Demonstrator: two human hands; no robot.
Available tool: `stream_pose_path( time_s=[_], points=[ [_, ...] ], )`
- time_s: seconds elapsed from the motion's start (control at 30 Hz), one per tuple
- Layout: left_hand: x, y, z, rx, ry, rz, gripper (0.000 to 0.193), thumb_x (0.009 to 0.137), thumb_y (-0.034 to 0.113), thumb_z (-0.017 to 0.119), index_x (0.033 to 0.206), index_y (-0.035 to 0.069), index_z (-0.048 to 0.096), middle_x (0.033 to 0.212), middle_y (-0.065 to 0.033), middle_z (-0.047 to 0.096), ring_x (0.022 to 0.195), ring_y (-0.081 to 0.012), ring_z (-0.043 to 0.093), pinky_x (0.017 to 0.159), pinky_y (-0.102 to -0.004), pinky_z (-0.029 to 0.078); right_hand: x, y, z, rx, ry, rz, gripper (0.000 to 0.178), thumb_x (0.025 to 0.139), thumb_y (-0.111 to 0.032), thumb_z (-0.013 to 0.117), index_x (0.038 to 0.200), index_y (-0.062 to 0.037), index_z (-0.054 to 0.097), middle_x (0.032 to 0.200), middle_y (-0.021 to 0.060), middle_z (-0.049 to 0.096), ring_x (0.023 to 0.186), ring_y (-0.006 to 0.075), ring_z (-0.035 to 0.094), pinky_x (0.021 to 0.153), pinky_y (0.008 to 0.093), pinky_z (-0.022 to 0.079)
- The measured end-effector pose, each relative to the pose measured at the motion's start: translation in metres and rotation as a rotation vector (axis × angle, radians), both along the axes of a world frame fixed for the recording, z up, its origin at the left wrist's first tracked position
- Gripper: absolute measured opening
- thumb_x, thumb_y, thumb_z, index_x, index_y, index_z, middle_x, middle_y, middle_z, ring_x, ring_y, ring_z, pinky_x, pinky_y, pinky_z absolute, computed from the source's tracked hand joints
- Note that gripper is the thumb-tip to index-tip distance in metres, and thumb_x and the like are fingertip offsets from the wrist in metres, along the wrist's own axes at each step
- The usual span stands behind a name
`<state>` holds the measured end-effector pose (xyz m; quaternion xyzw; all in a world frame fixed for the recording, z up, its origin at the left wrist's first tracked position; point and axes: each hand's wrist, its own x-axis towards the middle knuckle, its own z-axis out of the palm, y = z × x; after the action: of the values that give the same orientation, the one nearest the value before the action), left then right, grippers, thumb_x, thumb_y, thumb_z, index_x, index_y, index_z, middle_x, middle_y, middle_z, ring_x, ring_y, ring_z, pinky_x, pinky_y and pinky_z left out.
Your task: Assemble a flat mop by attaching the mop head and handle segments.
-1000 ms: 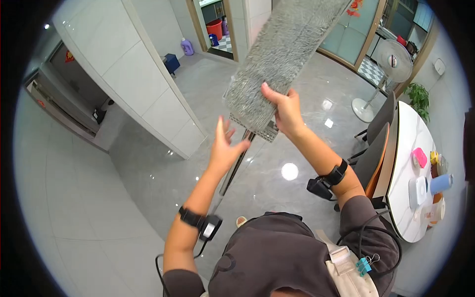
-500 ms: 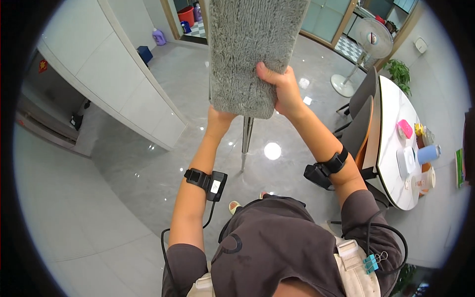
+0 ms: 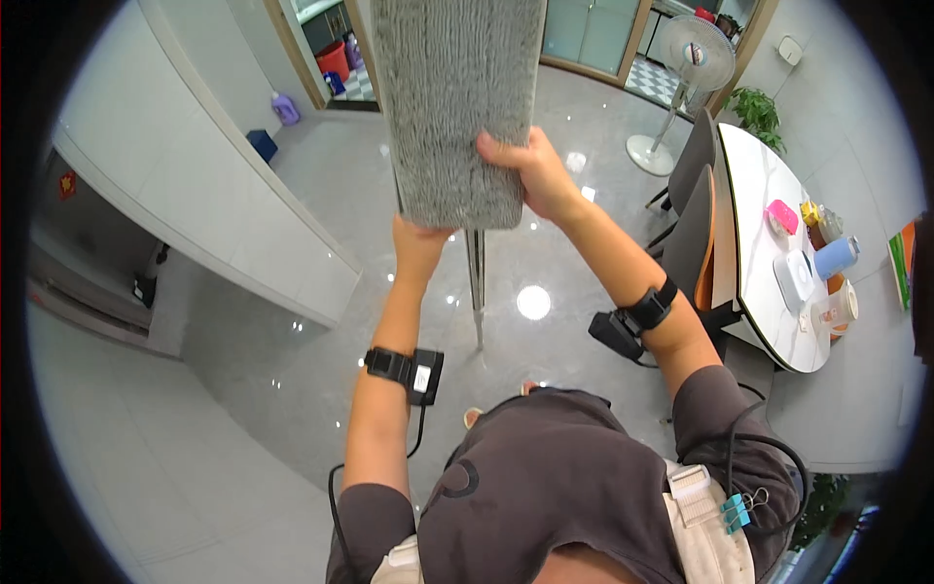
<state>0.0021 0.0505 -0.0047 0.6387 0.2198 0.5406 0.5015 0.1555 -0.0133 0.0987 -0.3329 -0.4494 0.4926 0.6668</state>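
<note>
Right hand (image 3: 547,177) is clamped on the gray shaggy mop pad (image 3: 457,117), its thumb being pressed on the pile at the pad's 4 o'clock side while its other fingers are hidden behind. Between 6 and 7 o'clock of the pad, the lower edge is touched by the left hand (image 3: 420,248); most of its fingers are covered by the pad, so whether they are clenched or apart cannot be told. The pad itself is held up at 12 o'clock in the view, its top cut off by the upper edge, and below it a metal pole (image 3: 476,282) is seen at 6 o'clock, pointed down over the glossy gray floor (image 3: 574,360). A black device (image 3: 425,378) is strapped to the left forearm, and another is worn on the right. At 3 o'clock a white table (image 3: 754,243) is placed, with a blue cup (image 3: 837,258) and a pink item (image 3: 781,218) set on it. A white fan (image 3: 696,54) is stood between 1 and 2 o'clock; a purple bottle (image 3: 284,109) is found between 10 and 11.
</note>
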Motion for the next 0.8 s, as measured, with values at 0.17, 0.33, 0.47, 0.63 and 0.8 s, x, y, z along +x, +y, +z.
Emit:
stream_pose_path(
  time_s=[0.17,0.33,0.47,0.63,0.8],
  points=[
    [0.000,-0.008,0.007,0.155,0.175,0.012,0.034,0.062,0.000,0.069,0.093,-0.003,0.056,0.089,-0.0071,0.061,0.083,-0.0167,0.057,0.073,-0.0288,0.045,0.014,-0.010,0.008,0.064,-0.151,-0.020,0.036,0.072,-0.012,0.066,0.100,0.0053,0.052,0.097,0.0109,0.058,0.089,0.0177,0.055,0.080,0.0314,0.043],
    [0.011,0.003,-0.001,-0.132,-0.065,-0.152,0.038,0.063,-0.002,0.067,0.098,-0.004,0.053,0.095,-0.0084,0.059,0.086,-0.0164,0.056,0.074,-0.0283,0.045,0.008,-0.003,0.007,0.036,-0.085,-0.083,0.040,0.070,-0.015,0.068,0.101,0.0048,0.051,0.098,0.0112,0.058,0.089,0.0172,0.055,0.080,0.0303,0.043],
    [0.007,0.010,-0.006,-0.078,-0.020,-0.106,0.041,0.065,-0.003,0.065,0.103,-0.004,0.050,0.098,-0.0088,0.057,0.088,-0.0169,0.056,0.075,-0.0287,0.044,-0.003,-0.002,0.002,0.075,-0.139,-0.159,0.048,0.070,-0.015,0.067,0.109,0.0040,0.045,0.103,0.0118,0.055,0.094,0.0177,0.051,0.083,0.0306,0.040],
    [0.014,-0.001,0.002,0.000,0.165,-0.045,0.040,0.065,0.000,0.066,0.102,-0.003,0.051,0.097,-0.0086,0.058,0.087,-0.0174,0.056,0.074,-0.0287,0.044,0.015,-0.006,-0.007,0.062,-0.054,-0.149,0.039,0.071,-0.012,0.066,0.104,0.0030,0.050,0.099,0.0102,0.057,0.091,0.0170,0.053,0.082,0.0308,0.041],
    [0.000,-0.010,-0.004,-0.032,0.230,-0.126,0.041,0.065,0.002,0.066,0.103,-0.002,0.050,0.097,-0.0096,0.058,0.089,-0.0149,0.054,0.075,-0.0268,0.043,0.031,-0.007,-0.016,0.040,-0.019,0.025,0.032,0.068,-0.001,0.066,0.098,0.0013,0.056,0.096,0.0077,0.059,0.089,0.0157,0.054,0.081,0.0311,0.042]
  ],
)
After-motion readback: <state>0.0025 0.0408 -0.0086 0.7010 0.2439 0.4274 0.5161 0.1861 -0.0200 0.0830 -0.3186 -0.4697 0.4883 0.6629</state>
